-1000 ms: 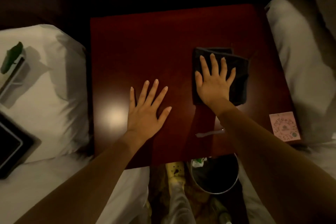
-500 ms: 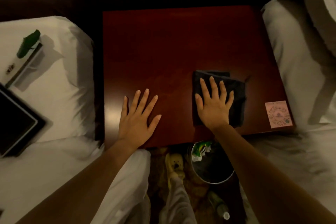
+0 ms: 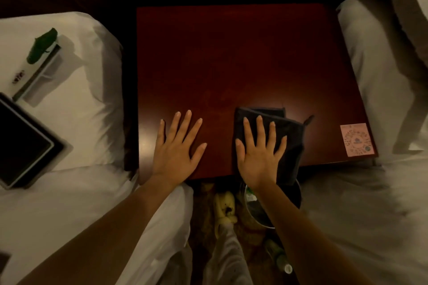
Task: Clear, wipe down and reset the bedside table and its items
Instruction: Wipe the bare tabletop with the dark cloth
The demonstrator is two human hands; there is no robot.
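Observation:
The dark red wooden bedside table (image 3: pixel 231 58) fills the middle of the head view. My right hand (image 3: pixel 259 152) lies flat, fingers spread, on a folded black cloth (image 3: pixel 291 136) at the table's front edge; the cloth overhangs the edge slightly. My left hand (image 3: pixel 178 148) rests flat on the bare wood to the left of the cloth, fingers apart, holding nothing. A pink card (image 3: pixel 356 139) lies on the table's front right corner.
White bedding flanks the table on both sides. On the left bed lie a black tablet (image 3: pixel 23 141), a white box (image 3: pixel 39 71) and a green item (image 3: pixel 41 44). Below the table's front edge stand a round bin (image 3: pixel 257 213), a yellow slipper (image 3: pixel 224 206) and a bottle (image 3: pixel 280 257).
My right hand has dragged the black cloth from the table's middle back to the front edge. My left hand stayed flat, sliding slightly toward the front edge.

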